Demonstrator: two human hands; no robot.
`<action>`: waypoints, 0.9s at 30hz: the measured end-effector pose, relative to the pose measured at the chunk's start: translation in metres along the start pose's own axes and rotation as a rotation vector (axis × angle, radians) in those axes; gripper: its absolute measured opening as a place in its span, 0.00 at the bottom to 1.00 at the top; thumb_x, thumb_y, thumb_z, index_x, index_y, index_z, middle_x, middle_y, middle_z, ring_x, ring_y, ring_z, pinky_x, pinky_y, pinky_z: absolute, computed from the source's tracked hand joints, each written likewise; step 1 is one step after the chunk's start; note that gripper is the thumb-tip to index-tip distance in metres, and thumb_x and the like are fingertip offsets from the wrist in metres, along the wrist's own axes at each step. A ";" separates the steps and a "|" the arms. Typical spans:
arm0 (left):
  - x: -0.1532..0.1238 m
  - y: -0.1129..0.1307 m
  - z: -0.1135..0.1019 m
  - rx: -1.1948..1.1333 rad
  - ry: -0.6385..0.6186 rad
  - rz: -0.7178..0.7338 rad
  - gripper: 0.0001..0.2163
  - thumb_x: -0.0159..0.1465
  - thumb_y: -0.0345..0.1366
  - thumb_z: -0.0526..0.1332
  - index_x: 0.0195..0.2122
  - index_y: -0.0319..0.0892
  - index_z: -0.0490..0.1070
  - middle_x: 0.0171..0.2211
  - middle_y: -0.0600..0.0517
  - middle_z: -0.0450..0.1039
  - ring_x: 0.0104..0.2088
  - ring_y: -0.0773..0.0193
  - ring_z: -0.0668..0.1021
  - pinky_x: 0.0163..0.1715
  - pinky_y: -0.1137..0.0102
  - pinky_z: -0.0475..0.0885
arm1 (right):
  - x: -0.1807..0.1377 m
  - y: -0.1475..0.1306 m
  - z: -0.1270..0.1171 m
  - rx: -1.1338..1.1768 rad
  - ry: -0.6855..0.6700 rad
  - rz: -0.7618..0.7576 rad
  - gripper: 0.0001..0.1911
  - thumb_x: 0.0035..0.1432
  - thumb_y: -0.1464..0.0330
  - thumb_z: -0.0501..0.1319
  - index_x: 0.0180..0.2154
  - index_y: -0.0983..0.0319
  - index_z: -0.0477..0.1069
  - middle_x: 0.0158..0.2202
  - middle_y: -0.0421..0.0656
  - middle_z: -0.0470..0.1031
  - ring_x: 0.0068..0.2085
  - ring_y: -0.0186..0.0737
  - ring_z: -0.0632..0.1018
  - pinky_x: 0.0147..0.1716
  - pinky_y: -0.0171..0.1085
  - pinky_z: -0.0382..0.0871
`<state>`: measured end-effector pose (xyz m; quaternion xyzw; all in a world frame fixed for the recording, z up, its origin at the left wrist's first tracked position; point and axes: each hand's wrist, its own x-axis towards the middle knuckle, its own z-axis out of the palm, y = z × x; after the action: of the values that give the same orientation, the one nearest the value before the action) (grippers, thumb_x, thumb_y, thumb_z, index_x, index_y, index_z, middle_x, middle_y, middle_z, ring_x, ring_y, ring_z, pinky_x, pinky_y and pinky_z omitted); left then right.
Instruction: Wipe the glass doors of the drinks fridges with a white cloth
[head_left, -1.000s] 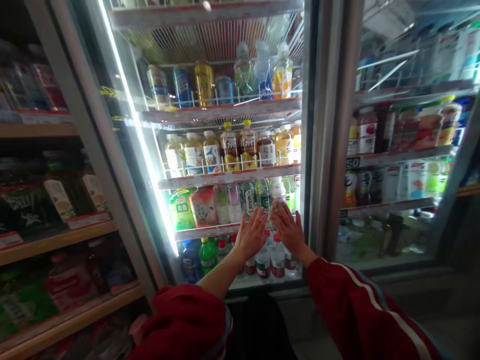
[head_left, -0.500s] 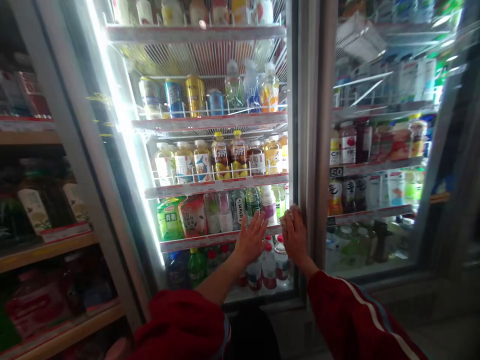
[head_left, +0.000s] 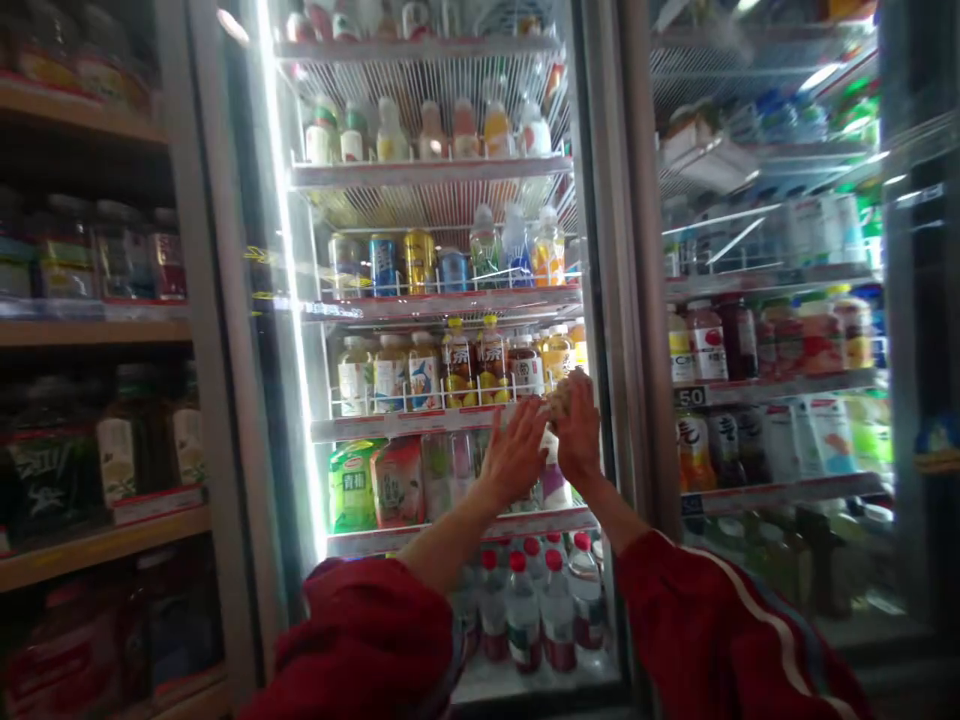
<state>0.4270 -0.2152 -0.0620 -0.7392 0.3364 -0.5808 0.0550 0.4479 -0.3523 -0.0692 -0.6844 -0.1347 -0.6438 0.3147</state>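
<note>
My right hand [head_left: 579,430] is closed around a small crumpled, pale brownish cloth [head_left: 559,402], which it holds against the glass door of a lit drinks fridge. Left of it, my left hand [head_left: 514,450] lies with fingers stretched out, at or just off the same glass. I cannot tell whether its fingertips touch. Behind the hands runs a shelf strip [head_left: 420,422], with bottled teas [head_left: 457,365] standing above it. Lower down are a green bag [head_left: 354,490] and a red bag [head_left: 397,485]. My hands partly hide the bottles beside them.
A metal door frame [head_left: 626,300] stands just right of my right hand. Beyond it is another glass-fronted fridge with bottles [head_left: 706,340]. Darker shelves [head_left: 97,330] of drinks line the left. Red-capped bottles [head_left: 523,610] stand at the bottom of the lit fridge.
Both hands have moved up the glass. My right hand with the cloth has shifted left, away from the door frame, and is closer to my left hand. The view has tilted upward.
</note>
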 end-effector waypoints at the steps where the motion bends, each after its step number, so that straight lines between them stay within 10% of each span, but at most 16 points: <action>1: 0.010 0.003 0.003 0.002 0.008 0.026 0.22 0.66 0.38 0.50 0.61 0.39 0.56 0.62 0.43 0.57 0.65 0.57 0.55 0.62 0.50 0.47 | -0.003 -0.002 -0.001 0.059 -0.018 0.032 0.28 0.66 0.61 0.39 0.66 0.54 0.39 0.67 0.44 0.45 0.67 0.44 0.47 0.62 0.58 0.45; 8: 0.049 0.022 0.030 0.072 0.069 0.092 0.20 0.68 0.36 0.46 0.60 0.40 0.59 0.63 0.47 0.56 0.65 0.57 0.55 0.62 0.51 0.50 | 0.000 -0.010 -0.019 0.478 0.034 0.181 0.30 0.64 0.57 0.43 0.65 0.57 0.43 0.65 0.47 0.53 0.63 0.43 0.59 0.60 0.49 0.56; 13: 0.049 -0.001 0.029 0.071 0.066 0.167 0.18 0.67 0.36 0.48 0.57 0.41 0.62 0.61 0.47 0.60 0.63 0.57 0.58 0.62 0.48 0.45 | 0.014 0.004 -0.020 0.152 0.236 0.037 0.26 0.65 0.61 0.42 0.62 0.61 0.52 0.63 0.50 0.55 0.63 0.46 0.59 0.59 0.54 0.55; 19: 0.036 -0.063 -0.009 0.052 0.047 -0.071 0.21 0.66 0.39 0.50 0.59 0.42 0.59 0.63 0.44 0.56 0.65 0.55 0.54 0.63 0.46 0.39 | 0.025 0.001 -0.003 -0.163 0.155 -0.172 0.26 0.65 0.65 0.42 0.63 0.60 0.49 0.64 0.52 0.53 0.64 0.48 0.56 0.59 0.55 0.51; 27: 0.023 -0.059 -0.006 0.014 -0.027 0.056 0.21 0.67 0.40 0.49 0.61 0.45 0.57 0.63 0.47 0.56 0.65 0.57 0.54 0.63 0.47 0.38 | 0.021 -0.010 0.034 -0.337 0.126 -0.248 0.27 0.64 0.65 0.43 0.64 0.60 0.48 0.64 0.49 0.54 0.66 0.46 0.49 0.61 0.54 0.42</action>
<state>0.4497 -0.1812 -0.0132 -0.7369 0.3521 -0.5713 0.0811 0.4721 -0.3281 -0.0457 -0.6637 -0.0884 -0.7326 0.1220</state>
